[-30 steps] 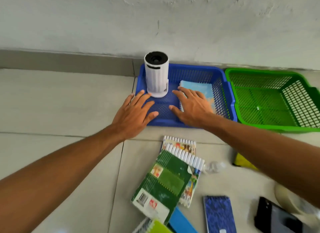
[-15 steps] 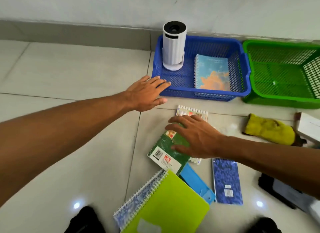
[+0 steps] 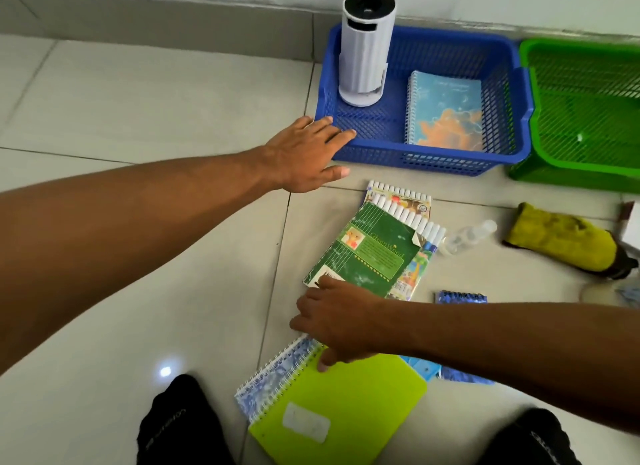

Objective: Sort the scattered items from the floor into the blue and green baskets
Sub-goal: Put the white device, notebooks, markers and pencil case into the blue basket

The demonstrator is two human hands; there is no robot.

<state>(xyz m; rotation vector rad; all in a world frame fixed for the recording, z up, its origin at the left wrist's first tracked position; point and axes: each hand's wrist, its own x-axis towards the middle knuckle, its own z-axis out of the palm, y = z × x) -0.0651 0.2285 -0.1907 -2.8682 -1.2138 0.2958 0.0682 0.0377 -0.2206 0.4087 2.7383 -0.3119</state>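
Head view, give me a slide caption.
Right hand reaches the lime notebook; left hand touches the blue basket.

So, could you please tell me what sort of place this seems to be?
Probably a room in a home or office: pale glossy floor tiles meet a grey skirting under a painted wall, and notebooks such as the lime spiral one lie scattered beside the blue basket.

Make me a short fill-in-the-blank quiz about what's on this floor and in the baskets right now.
1. The white cylinder stands upright in the ____ basket.
2. The green basket holds ____ notebooks.
3. The right hand reaches down onto the spiral notebook with the ____ cover.
4. The left hand touches the blue basket with fingers ____.

Missing words: blue; no; lime-green; straight
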